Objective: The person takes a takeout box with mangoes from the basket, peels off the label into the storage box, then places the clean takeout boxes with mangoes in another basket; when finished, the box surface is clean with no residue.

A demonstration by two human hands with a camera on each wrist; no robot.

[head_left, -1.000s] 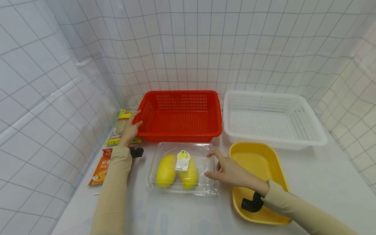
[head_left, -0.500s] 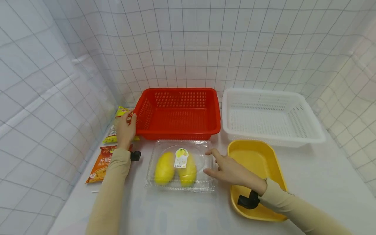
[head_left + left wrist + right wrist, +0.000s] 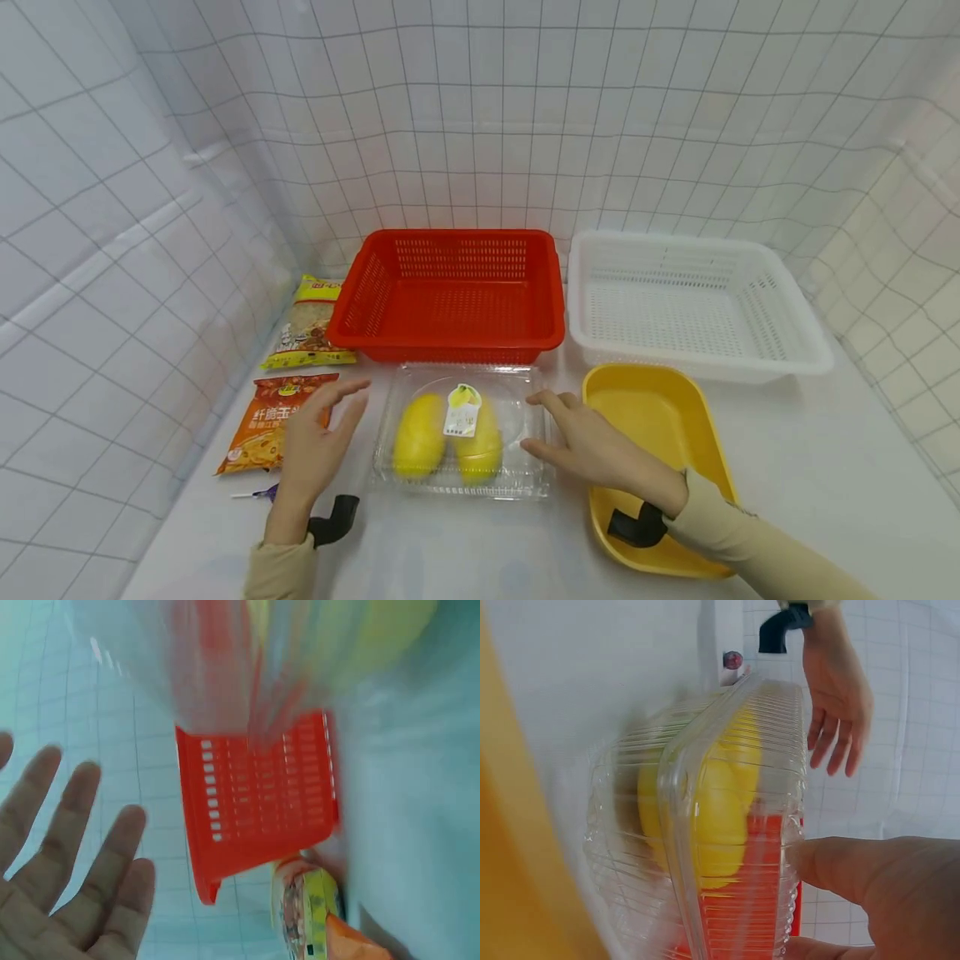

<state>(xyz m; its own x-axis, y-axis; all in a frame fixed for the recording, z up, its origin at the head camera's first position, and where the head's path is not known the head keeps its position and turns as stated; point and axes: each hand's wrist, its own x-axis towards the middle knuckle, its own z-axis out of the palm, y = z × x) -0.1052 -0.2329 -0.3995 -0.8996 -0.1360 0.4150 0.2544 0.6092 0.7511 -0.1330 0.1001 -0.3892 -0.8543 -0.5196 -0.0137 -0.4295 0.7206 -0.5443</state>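
A clear plastic clamshell box (image 3: 517, 467) with two yellow mango-like fruits (image 3: 419, 437) inside and a white label (image 3: 461, 419) on its lid lies in the middle of the table. My left hand (image 3: 315, 450) hovers left of the box, thumb and fingers apart, holding nothing; the left wrist view shows its fingers (image 3: 82, 795) spread. My right hand (image 3: 600, 446) is at the box's right end, thumb and forefinger curved and apart over the lid. In the right wrist view its fingertips (image 3: 810, 859) are right at the lid's edge.
Behind the box stand a red basket (image 3: 450, 340) and a white basket (image 3: 697, 358). A yellow tray (image 3: 660, 400) lies under my right forearm. On the left are a yellow snack bag (image 3: 307, 325), an orange snack bag (image 3: 262, 425) and a purple lollipop (image 3: 266, 493).
My left hand has let go of the red basket's left side and come back toward me, beside the clear box. The right hand has stayed almost still at the box's right end.
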